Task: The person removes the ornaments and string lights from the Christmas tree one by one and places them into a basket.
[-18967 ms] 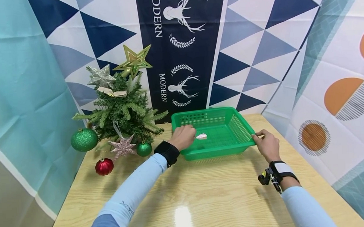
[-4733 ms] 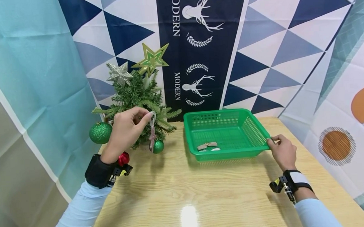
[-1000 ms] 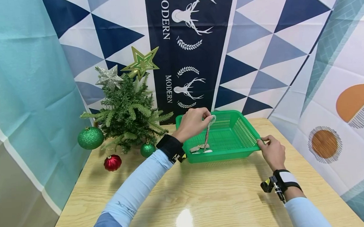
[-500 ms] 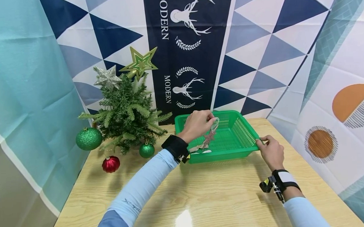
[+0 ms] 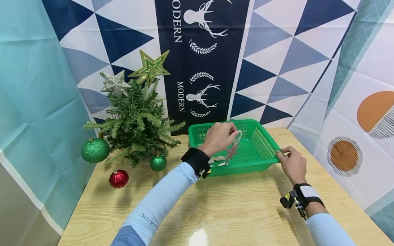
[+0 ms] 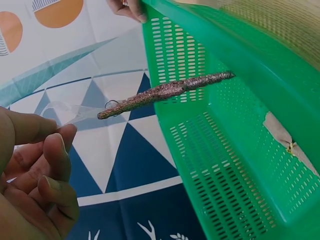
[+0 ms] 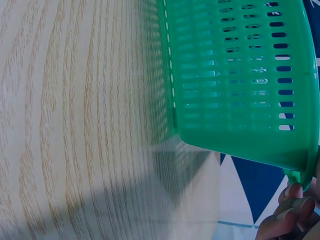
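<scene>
My left hand (image 5: 218,138) is over the green plastic basket (image 5: 247,169), pinching the clear ribbon loop (image 6: 75,112) of a pink glitter star ornament (image 5: 232,150) between thumb and finger. Edge-on in the left wrist view, the star (image 6: 167,92) hangs partly inside the basket; whether its lowest tip touches the basket I cannot tell. A beige fabric bow (image 5: 217,159) lies in the basket along the near wall, beside a small white piece (image 5: 223,164). At the basket's near right corner, my right hand (image 5: 293,165) grips the rim, with fingers (image 7: 292,215) curled at its edge.
Left of the basket stands a small Christmas tree (image 5: 136,121) with a gold-green star (image 5: 152,67) on top, a silver star (image 5: 115,83) and green baubles (image 5: 95,150). A red bauble (image 5: 119,179) hangs low at its front. Patterned cloth walls surround the wooden table (image 5: 239,208).
The pink star left the tree and came over the basket in my left hand, which since drifted slightly right and down. A bow left the tree earlier. My right hand stays on the rim.
</scene>
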The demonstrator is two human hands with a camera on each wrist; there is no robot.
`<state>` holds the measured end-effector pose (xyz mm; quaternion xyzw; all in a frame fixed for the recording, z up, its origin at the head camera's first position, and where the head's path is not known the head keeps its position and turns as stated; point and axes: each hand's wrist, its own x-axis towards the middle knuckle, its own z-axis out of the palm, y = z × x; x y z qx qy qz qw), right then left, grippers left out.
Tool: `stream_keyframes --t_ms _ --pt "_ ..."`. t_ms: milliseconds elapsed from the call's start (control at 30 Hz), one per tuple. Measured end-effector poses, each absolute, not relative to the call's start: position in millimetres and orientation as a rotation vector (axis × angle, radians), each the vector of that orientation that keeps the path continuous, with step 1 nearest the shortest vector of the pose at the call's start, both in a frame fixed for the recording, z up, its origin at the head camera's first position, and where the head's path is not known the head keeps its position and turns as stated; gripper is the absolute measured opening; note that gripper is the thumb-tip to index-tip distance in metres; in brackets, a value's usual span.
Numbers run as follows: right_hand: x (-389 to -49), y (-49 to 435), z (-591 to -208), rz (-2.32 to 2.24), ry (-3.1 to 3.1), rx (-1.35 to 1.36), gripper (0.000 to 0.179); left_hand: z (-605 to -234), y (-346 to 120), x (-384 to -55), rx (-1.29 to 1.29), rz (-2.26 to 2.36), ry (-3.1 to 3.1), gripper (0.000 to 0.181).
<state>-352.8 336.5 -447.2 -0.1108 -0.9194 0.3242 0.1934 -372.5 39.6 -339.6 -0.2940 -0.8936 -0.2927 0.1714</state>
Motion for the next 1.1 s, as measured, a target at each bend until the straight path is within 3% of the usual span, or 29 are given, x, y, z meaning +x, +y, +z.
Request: stream_keyframes --t_ms 1100 --pt "-351 335 -445 0.93 -2.583 -0.33 0.04 -362 75 -375 -0.814 -0.795 -2.594 0.018"
